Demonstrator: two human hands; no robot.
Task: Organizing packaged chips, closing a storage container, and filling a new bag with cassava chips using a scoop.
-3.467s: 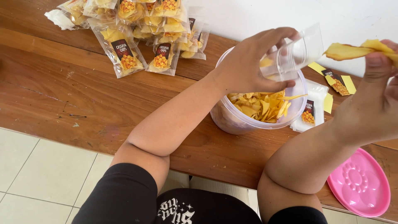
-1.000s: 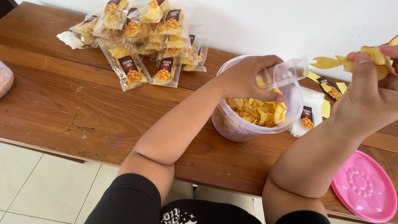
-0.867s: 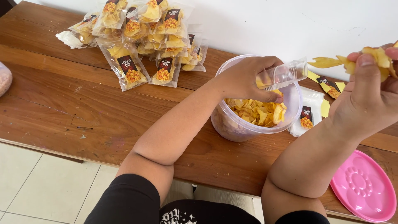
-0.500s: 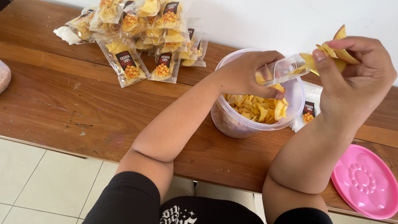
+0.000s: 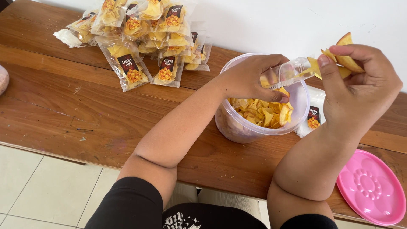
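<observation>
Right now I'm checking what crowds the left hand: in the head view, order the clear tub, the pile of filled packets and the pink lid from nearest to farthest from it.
From the left hand:
1. Clear tub, directly beneath it.
2. Pile of filled packets, far left on the table.
3. Pink lid, near right edge.

table (image 5: 63, 101): scuffed wood | tub (image 5: 237, 129): translucent plastic | lid (image 5: 371, 191): glossy pink plastic

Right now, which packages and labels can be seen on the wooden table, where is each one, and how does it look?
Pile of filled clear chip pouches: far left, yellow chips, dark labels with orange picture.
Stack of empty flat pouches: right of the clear plastic tub, white with the same dark label.
Open clear pouch: held by left hand over the tub; right hand brings yellow chips to it.
</observation>
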